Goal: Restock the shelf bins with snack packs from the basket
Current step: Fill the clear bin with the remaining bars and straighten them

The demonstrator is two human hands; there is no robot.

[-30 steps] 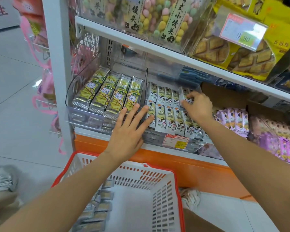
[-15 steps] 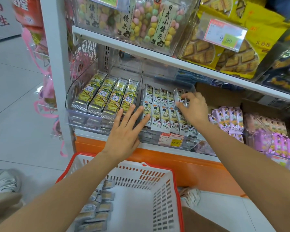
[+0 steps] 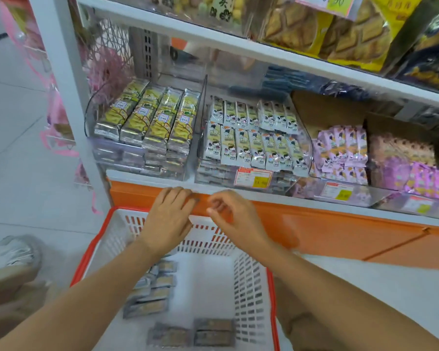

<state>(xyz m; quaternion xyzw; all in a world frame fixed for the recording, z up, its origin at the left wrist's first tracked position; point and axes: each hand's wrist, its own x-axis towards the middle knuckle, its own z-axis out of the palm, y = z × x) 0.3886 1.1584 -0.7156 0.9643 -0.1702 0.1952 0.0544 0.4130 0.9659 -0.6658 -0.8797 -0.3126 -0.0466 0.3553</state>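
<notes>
A white basket with a red rim (image 3: 250, 287) stands on the floor below the shelf. Several silver snack packs (image 3: 151, 292) lie in its left part and near its front. My left hand (image 3: 169, 219) and my right hand (image 3: 235, 217) hover side by side over the basket's far wall, in front of the orange shelf base; both hold nothing, fingers loosely curled. Above them a clear bin (image 3: 185, 173) holds rows of yellow-green packs (image 3: 150, 117), and the bin to its right holds white cartoon packs (image 3: 254, 138).
Purple packs (image 3: 342, 150) fill bins further right. Price tags (image 3: 252, 177) hang on the bin fronts. An upper shelf (image 3: 238, 46) carries bagged biscuits and candies. A white upright post (image 3: 61, 79) bounds the shelf on the left; a shoe (image 3: 13, 252) rests on the tiled floor.
Both hands have drawn back from the white-pack bin and dropped down to just above the basket. The pack that my right hand held now lies in the bin. The view has tilted downward.
</notes>
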